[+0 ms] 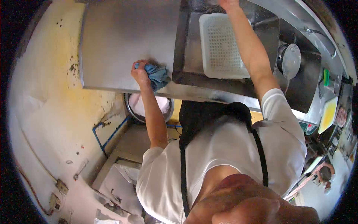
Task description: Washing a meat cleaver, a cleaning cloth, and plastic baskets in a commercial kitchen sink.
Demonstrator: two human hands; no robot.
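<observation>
My left hand (140, 72) grips a crumpled blue cloth (157, 76) over the stainless steel counter (125, 42), near its front edge and left of the sink. Only part of my right hand (230, 4) shows at the top edge of the view, beyond the sink's far side. Its fingers are cut off, so what it holds or touches cannot be made out. Beneath my right forearm, a white perforated plastic basket (222, 47) lies in the sink basin (193, 36). The forearm hides part of the basket's right side.
A metal pan or ladle (291, 61) rests in the right-hand basin, with a faucet (321, 35) behind. Under the counter stands a round metal bowl (170, 112) with pale contents. A yellow-and-white board (328, 114) sits at the right. A stained wall (64, 56) bounds the left.
</observation>
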